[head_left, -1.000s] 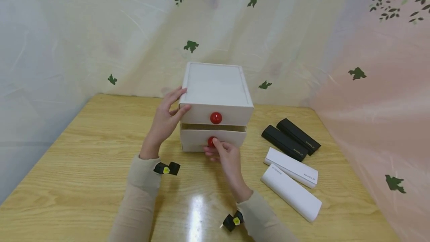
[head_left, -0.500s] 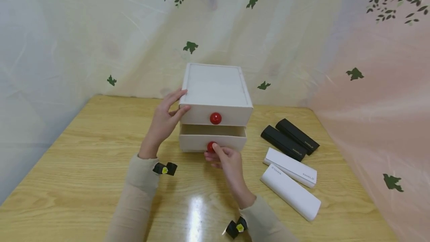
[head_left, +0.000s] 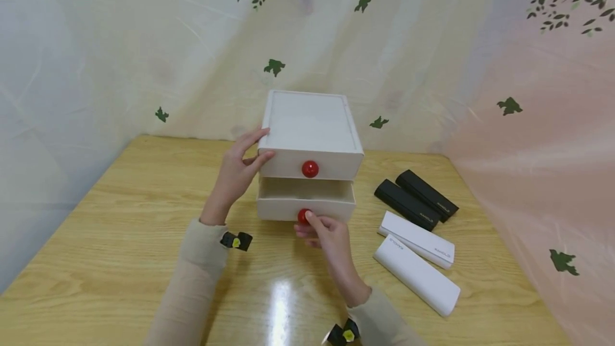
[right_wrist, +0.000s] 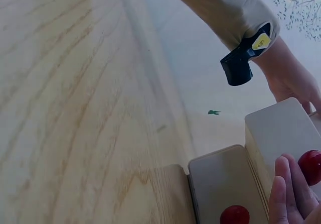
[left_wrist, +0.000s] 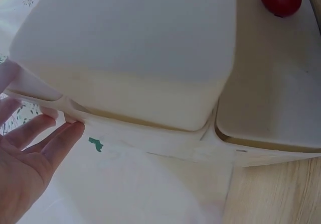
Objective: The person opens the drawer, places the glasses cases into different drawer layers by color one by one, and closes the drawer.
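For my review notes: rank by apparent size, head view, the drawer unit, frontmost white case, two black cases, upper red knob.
Drawer unit
Frontmost white case
Black cases, too alike to rank
Upper red knob

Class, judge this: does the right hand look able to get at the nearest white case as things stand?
Probably yes, after letting go: the right hand pinches the red knob of the lower drawer, but nothing visible stands between that hand and the nearest white case.

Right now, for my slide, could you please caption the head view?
Left hand on the white drawer unit, right hand holding the red knob of the partly open lower drawer.
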Motion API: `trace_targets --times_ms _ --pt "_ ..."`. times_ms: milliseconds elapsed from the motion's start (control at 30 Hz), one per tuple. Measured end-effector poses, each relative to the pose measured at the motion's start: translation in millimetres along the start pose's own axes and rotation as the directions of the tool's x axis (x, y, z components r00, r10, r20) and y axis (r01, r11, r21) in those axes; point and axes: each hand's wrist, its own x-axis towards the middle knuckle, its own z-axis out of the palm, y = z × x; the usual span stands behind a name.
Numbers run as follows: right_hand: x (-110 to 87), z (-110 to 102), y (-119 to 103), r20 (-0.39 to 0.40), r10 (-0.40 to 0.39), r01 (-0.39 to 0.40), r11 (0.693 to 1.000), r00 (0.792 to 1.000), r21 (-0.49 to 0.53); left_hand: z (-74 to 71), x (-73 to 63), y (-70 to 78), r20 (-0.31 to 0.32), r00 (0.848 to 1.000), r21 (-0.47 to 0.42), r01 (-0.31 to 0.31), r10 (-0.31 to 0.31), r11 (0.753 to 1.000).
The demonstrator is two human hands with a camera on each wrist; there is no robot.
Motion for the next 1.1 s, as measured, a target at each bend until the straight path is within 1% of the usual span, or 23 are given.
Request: trace_targets --times_ms 167,500,800,1100 --pt "-5.9 -1.8 -0.3 0.026 0.033 -0.034 0.999 0.999 0.017 1.1 -0.2 -2.3 -0.013 1.000 -0.002 -0.018 0.018 1.000" --pt "-17.5 -5.5 -1.1 0.083 0.090 -0.099 0.990 0.992 0.100 1.3 -0.2 -1.7 -0.019 1.000 -0.006 -0.013 0.013 1.000" --pt "-27.1 -10.8 -1.5 0.134 0.132 -0.148 0.982 0.982 0.118 1.1 0.5 -2.1 -0.021 0.999 0.003 -0.027 0.027 1.000" --pt "-37.4 -14.4 -0.6 0.184 0.132 -0.157 0.980 0.974 0.125 1.1 1.1 -5.3 -0.018 0.999 -0.006 -0.029 0.029 1.000"
